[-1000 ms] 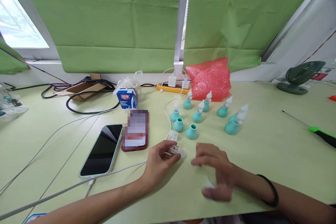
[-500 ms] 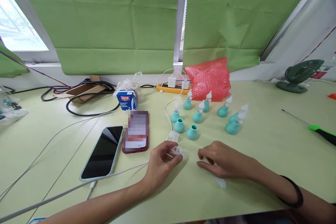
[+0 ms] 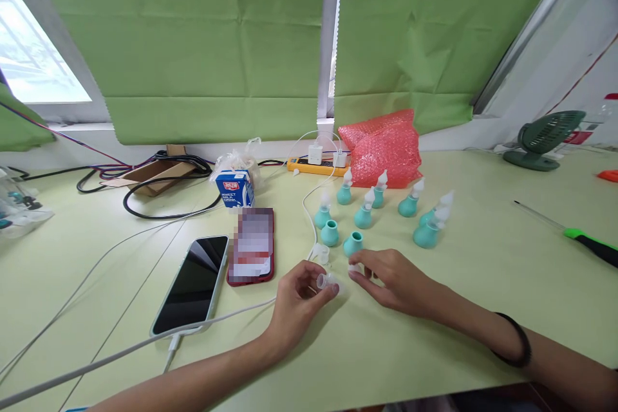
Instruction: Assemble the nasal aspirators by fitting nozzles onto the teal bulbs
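My left hand [image 3: 300, 296] is closed around a clear plastic cup-like piece [image 3: 328, 281], its round open end facing up and left. Just to the right, my right hand [image 3: 386, 277] pinches a small whitish translucent tip [image 3: 355, 267], mostly covered by the fingers. The two pieces are apart. Another clear plastic piece [image 3: 321, 253] lies on the table beyond my left fingers. Behind my hands stand two teal rubber bulbs with open necks, a left bulb [image 3: 329, 233] and a right bulb [image 3: 353, 244]. Several teal bulbs with clear pointed tips, such as this nasal aspirator [image 3: 425, 232], stand farther back.
Left of my hands lie a red-cased phone [image 3: 251, 248] and a black-screened phone [image 3: 190, 286] on a white cable. A milk carton [image 3: 235, 188], orange power strip [image 3: 309, 166] and red bubble-wrap bag [image 3: 386, 151] stand behind. A screwdriver [image 3: 574, 232] and green fan [image 3: 545, 138] are right.
My right hand has moved left and slightly away from me, close to my left hand. The translucent tip that lay under it is now in its fingers. My left hand barely moved.
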`<state>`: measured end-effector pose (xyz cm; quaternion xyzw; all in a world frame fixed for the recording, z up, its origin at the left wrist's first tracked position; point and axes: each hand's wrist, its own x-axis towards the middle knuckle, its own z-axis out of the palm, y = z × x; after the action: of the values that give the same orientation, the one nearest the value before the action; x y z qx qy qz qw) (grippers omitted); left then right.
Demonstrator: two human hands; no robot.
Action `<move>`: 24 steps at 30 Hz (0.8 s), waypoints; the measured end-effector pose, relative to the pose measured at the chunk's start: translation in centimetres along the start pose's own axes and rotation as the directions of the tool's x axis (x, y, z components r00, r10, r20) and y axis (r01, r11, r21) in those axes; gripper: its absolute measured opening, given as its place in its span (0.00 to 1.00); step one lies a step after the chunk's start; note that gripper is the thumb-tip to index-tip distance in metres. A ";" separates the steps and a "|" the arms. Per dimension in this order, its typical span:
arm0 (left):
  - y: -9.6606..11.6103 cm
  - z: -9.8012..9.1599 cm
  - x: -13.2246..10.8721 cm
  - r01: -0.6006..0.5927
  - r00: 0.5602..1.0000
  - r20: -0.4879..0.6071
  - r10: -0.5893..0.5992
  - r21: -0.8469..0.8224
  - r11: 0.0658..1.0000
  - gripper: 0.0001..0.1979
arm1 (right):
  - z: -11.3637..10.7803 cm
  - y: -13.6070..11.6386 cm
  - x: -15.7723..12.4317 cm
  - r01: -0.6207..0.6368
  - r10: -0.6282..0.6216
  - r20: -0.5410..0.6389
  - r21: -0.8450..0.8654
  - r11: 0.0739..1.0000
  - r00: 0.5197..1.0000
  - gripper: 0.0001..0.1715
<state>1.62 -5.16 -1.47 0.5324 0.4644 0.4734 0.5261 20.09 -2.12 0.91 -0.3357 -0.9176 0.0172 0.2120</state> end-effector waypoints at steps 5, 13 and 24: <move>0.0 -0.2 -0.1 -0.024 1.000 0.005 0.024 0.009 1.000 0.10 | 3.7 0.9 0.9 0.083 -0.096 -0.222 -0.069 0.994 0.970 0.08; -0.4 -0.2 -0.1 -0.030 0.999 0.027 0.027 0.096 0.995 0.10 | 3.9 1.1 0.3 0.076 -0.076 -0.493 -0.020 0.997 0.867 0.12; -0.8 -0.2 0.0 -0.032 0.998 0.051 0.026 0.114 0.993 0.11 | 3.0 -0.2 0.0 0.147 -0.018 -0.251 0.504 0.851 0.968 0.10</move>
<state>1.44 -5.13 -2.31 0.5799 0.4698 0.4404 0.4990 18.81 -1.92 -1.79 -0.2258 -0.8606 0.2143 0.4030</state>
